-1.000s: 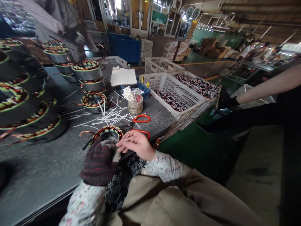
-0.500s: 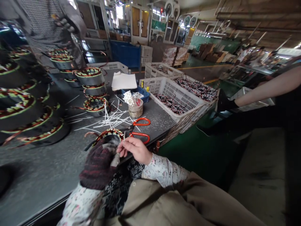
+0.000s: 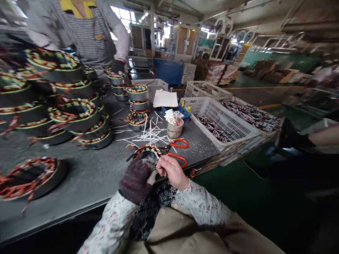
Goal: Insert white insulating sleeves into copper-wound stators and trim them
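My left hand (image 3: 135,179), in a dark knitted glove with pale fingertips, is closed on the near side of a motor stator (image 3: 140,151), a ring with copper windings, at the table's front edge. At the stator's right rim, the bare fingers of my right hand (image 3: 173,171) are pinched around a thin white tube (image 3: 158,155), mostly hidden by them. Red-handled scissors (image 3: 180,143) lie just beyond that hand. Behind the stator, loose white tubes (image 3: 150,135) are scattered beside a cup (image 3: 174,131) holding a bundle of white sticks.
Stacked stators (image 3: 75,113) occupy the table's left, and a single stator (image 3: 31,176) lies nearer me. White crates (image 3: 225,139) of wound parts stand to the right. Behind the cup are a blue tray (image 3: 186,115) and white cloth (image 3: 165,98). A co-worker (image 3: 90,42) stands across the table.
My view has swung left, so everything sits further right and more stators show. Both hands stay at the stator, the right still pinching. The co-worker's arm is now lowered to a stator stack.
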A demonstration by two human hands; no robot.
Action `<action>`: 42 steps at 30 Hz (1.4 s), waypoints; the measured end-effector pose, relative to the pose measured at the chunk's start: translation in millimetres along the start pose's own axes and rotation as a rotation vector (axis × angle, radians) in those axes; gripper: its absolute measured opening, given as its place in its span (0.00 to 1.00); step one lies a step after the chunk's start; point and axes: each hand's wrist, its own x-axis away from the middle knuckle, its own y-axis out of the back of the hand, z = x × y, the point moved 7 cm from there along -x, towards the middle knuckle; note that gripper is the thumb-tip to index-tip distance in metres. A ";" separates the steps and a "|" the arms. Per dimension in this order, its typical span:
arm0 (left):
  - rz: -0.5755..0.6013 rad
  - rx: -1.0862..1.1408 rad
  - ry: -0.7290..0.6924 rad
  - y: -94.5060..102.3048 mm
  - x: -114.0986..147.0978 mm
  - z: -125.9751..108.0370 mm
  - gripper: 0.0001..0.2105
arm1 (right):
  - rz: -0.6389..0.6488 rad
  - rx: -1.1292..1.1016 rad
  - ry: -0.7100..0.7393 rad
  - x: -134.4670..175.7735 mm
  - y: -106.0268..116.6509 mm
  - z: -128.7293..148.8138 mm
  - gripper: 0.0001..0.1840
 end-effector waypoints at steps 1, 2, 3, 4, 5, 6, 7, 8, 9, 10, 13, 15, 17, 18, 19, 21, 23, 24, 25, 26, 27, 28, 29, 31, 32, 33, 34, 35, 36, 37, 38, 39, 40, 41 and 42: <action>-0.014 -0.010 0.009 1.7 -1.6 -1.5 0.05 | -0.005 0.002 -0.003 -0.7 -0.6 0.4 0.28; -0.037 0.000 0.027 3.6 -2.8 -1.7 0.05 | -0.009 0.004 -0.006 -1.5 -1.4 1.0 0.28; -0.045 0.004 0.033 4.1 -3.5 -2.2 0.04 | -0.011 0.007 -0.009 -2.4 -2.4 1.7 0.28; -0.041 0.002 0.040 3.5 -3.7 -2.1 0.04 | -0.012 0.010 -0.012 -3.4 -3.6 2.4 0.28; -0.035 -0.004 0.049 2.6 -3.5 -1.5 0.03 | -0.015 0.012 -0.014 -4.5 -4.8 3.2 0.29; -0.032 -0.010 0.058 1.9 -3.0 -0.6 0.03 | -0.019 0.014 -0.016 -5.6 -5.9 3.7 0.29; -0.031 -0.014 0.061 1.5 -2.6 0.0 0.03 | -0.022 0.015 -0.017 -6.3 -6.8 3.8 0.28; -0.032 -0.015 0.055 1.7 -2.4 -0.2 0.03 | -0.026 0.016 -0.017 -6.5 -7.2 3.3 0.28; -0.037 -0.017 0.044 2.5 -2.7 -1.0 0.03 | -0.033 0.019 -0.015 -5.7 -6.7 2.2 0.28; -0.049 -0.017 0.027 4.2 -3.2 -2.6 0.03 | -0.039 0.029 -0.014 -3.7 -5.1 0.5 0.28; -0.078 -0.024 0.008 10.8 -5.9 -7.6 0.03 | -0.052 0.101 -0.037 10.1 5.5 -7.2 0.28; -0.057 -0.025 0.029 12.4 -7.2 -10.0 0.03 | -0.070 0.142 -0.076 21.4 15.7 -9.7 0.27; -0.026 -0.019 0.045 11.6 -7.6 -13.2 0.03 | -0.088 0.142 -0.087 26.1 22.4 -4.5 0.26; -0.012 -0.014 0.046 10.6 -7.7 -15.3 0.04 | -0.093 0.130 -0.075 23.9 22.9 0.9 0.26; 0.001 -0.009 0.042 9.2 -7.9 -17.5 0.05 | -0.087 0.117 -0.062 18.4 20.6 6.4 0.25; 0.006 -0.004 0.020 6.5 -9.2 -21.4 0.08 | -0.060 0.113 -0.055 0.5 9.7 14.0 0.26; 0.013 -0.006 -0.004 3.3 -11.1 -22.4 0.10 | -0.038 0.172 -0.060 -18.6 -4.4 15.6 0.26; 0.012 -0.011 -0.011 2.2 -12.0 -21.4 0.10 | -0.025 0.227 -0.046 -25.6 -10.6 15.9 0.26; 0.015 -0.020 -0.010 1.4 -12.6 -19.2 0.10 | -0.017 0.283 -0.019 -30.0 -14.4 16.7 0.25; 0.022 -0.024 -0.005 0.8 -12.7 -16.7 0.10 | -0.013 0.331 0.014 -31.7 -14.7 17.9 0.25; 0.033 -0.024 0.006 0.5 -12.4 -13.9 0.09 | -0.011 0.356 0.041 -31.1 -10.9 19.2 0.24; 0.037 -0.013 0.019 0.8 -11.7 -11.4 0.09 | -0.023 0.386 0.073 -28.9 -2.3 21.6 0.22; 0.036 0.003 0.039 1.7 -10.7 -8.9 0.09 | -0.047 0.448 0.112 -25.7 10.5 25.2 0.21; 0.031 0.033 0.096 3.2 -8.6 -4.5 0.11 | -0.092 0.735 0.200 -19.2 42.0 34.5 0.20; 0.030 0.030 0.122 3.6 -8.0 -3.4 0.15 | -0.089 0.962 0.237 -17.4 56.5 37.5 0.20; 0.040 0.008 0.137 3.1 -8.1 -3.6 0.19 | -0.054 1.193 0.238 -17.4 69.6 36.4 0.22; 0.067 -0.028 0.139 1.2 -9.0 -4.9 0.22 | 0.000 1.393 0.214 -19.0 81.5 32.2 0.24; 0.108 -0.074 0.133 -1.8 -10.4 -6.9 0.24 | 0.066 1.550 0.169 -21.7 91.8 25.9 0.27; 0.162 -0.120 0.122 -5.5 -12.2 -9.0 0.25 | 0.120 1.670 0.127 -25.1 99.7 20.1 0.29; 0.219 -0.158 0.114 -9.5 -14.1 -10.5 0.24 | 0.157 1.764 0.094 -29.0 104.6 15.8 0.31; 0.274 -0.187 0.110 -12.8 -15.7 -11.3 0.23 | 0.174 1.842 0.072 -33.4 106.8 13.3 0.32; 0.319 -0.205 0.112 -15.1 -17.2 -11.1 0.22 | 0.177 1.909 0.059 -38.0 106.6 12.6 0.34; 0.350 -0.215 0.112 -16.1 -18.3 -10.4 0.21 | 0.178 1.968 0.052 -42.6 104.7 13.0 0.35; 0.369 -0.220 0.107 -15.9 -19.2 -9.6 0.21 | 0.186 2.015 0.044 -46.7 102.3 13.9 0.37; 0.379 -0.220 0.097 -14.9 -19.7 -8.5 0.21 | 0.208 2.049 0.031 -50.0 100.2 14.6 0.38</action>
